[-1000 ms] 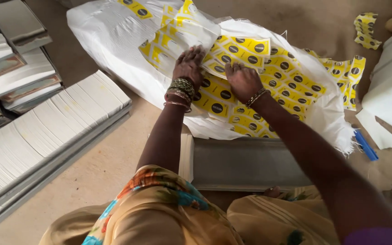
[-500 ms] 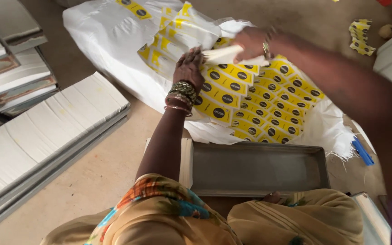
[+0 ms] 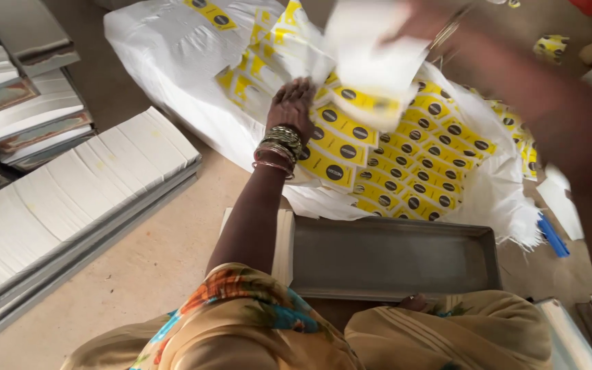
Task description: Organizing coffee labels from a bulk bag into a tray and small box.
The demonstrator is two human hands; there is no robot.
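Floor (image 3: 138, 274) scene: left hand (image 3: 292, 106) flat, fingers spread, pressing the yellow labels (image 3: 405, 161) on the white sack (image 3: 173, 75), same as before. Right hand (image 3: 416, 24), blurred, has risen higher, gripping a white sheet (image 3: 371, 58). Grey tray (image 3: 392, 257) unchanged below the sack.

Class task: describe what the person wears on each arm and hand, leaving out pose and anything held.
The left hand is bare, with a stack of thin metal bangles at the wrist and no sleeve along the forearm. The right hand is motion-blurred; one thin bangle shows at its wrist, and that forearm is bare too.
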